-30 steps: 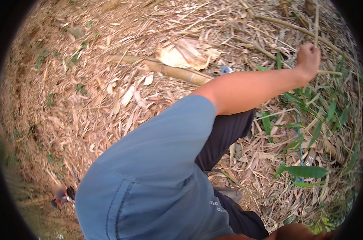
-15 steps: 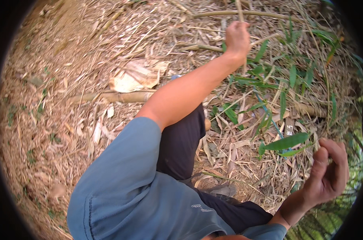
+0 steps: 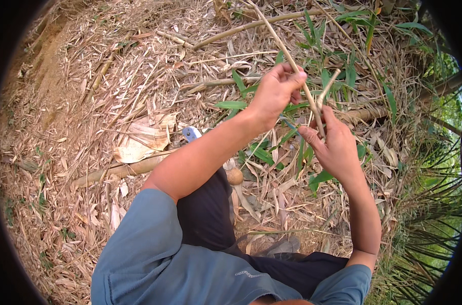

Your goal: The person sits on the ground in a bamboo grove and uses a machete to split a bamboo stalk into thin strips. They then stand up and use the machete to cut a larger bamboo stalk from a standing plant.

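Nearest the viewer, a blue sleeve (image 3: 144,249) and dark trousers (image 3: 210,213) fill the lower middle; both forearms reach up and away from there over ground (image 3: 63,152) covered in dry leaves and straw. The right hand (image 3: 335,147) is partly closed, fingers curled round the lower end of a thin dry stick (image 3: 312,101), thumb up along it; the left hand (image 3: 276,91), just beyond and slightly left, pinches the same stick higher up between thumb and fingertips; the two hands are close together but not touching. The stick runs on past the left hand toward the top edge; a short side twig (image 3: 326,86) forks off between the hands. Green leaves (image 3: 317,71) lie behind the hands; a thick fallen cane (image 3: 119,170) and a pale broad husk (image 3: 139,142) lie to the left; a small blue-white object (image 3: 191,133) sits by the left forearm.
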`<control>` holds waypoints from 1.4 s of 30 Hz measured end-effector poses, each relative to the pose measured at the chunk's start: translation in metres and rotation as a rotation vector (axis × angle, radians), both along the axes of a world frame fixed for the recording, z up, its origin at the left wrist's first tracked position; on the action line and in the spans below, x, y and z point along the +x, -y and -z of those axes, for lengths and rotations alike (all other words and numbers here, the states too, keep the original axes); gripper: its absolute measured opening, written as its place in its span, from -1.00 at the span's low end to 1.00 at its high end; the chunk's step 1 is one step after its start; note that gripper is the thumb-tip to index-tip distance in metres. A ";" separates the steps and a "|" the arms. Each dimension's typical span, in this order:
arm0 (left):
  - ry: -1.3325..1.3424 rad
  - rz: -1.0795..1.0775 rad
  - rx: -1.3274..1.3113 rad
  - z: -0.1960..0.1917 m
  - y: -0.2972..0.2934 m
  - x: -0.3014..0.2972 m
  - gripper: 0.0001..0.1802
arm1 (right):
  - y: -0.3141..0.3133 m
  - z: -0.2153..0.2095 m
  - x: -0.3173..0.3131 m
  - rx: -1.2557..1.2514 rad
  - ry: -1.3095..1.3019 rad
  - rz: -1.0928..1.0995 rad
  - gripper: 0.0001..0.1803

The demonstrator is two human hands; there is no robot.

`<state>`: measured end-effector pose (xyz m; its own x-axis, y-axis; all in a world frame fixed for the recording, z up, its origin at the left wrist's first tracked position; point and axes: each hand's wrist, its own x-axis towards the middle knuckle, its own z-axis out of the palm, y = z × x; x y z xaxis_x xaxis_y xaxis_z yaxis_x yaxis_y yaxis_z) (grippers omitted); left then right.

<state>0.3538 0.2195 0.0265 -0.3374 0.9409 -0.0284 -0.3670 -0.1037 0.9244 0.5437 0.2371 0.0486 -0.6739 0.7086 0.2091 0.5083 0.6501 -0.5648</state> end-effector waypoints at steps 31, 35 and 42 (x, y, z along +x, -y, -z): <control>-0.243 -0.436 0.310 -0.013 0.046 -0.100 -0.74 | 0.168 0.356 -0.169 -0.062 0.470 -0.368 -0.69; -0.185 -0.371 0.207 -0.009 0.039 -0.107 -0.75 | 0.173 0.370 -0.180 -0.140 0.575 -0.377 -0.62; -0.254 -0.340 0.109 -0.009 0.021 -0.073 -0.71 | 0.115 0.292 -0.198 -0.638 0.559 -0.468 -0.42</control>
